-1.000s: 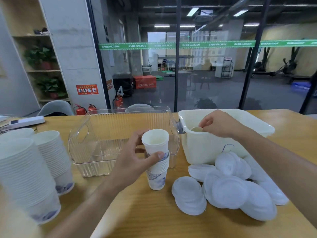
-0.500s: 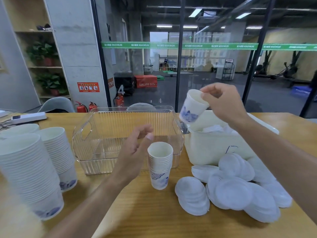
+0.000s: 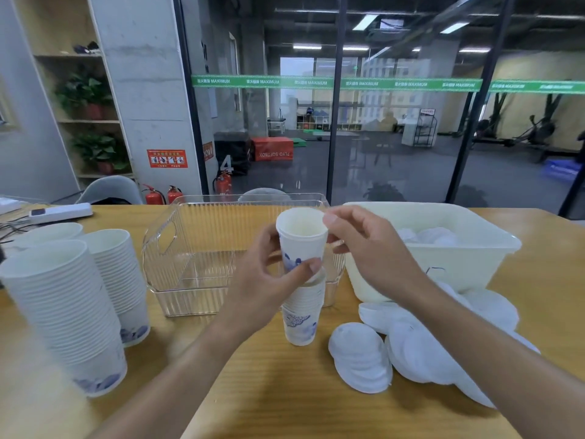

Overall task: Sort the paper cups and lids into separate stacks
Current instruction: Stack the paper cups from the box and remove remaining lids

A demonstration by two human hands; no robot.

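Since half a second ago paper cup [image 3: 302, 239] carried from above white bin [image 3: 474, 258] to over short cup stack [image 3: 300, 315] | left hand [image 3: 269, 280] grips its wall, right hand [image 3: 364, 245] pinches rim | clear basket [image 3: 196, 264] behind, lids [image 3: 361, 356] near right, tall stacks [image 3: 63, 312] left | cup white, blue print, upright.

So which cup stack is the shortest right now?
The short stack in the middle, under the held cup in the left hand; the two tall stacks stand far left.
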